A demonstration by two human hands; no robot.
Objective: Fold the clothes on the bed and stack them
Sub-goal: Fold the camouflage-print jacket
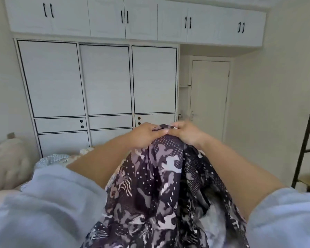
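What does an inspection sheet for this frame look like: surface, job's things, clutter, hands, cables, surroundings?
Surface: bed, only a strip visible at left.
Job's things: dark patterned garment, held up, hanging unfolded.
Clutter: beige cushion at left.
Hands: left hand and right hand both grip the garment's top edge, close together.
Cables: nothing seen.
Surroundings: white wardrobe, closed door, dark shelf frame at right.

garment hem: cut off below | bed: mostly hidden
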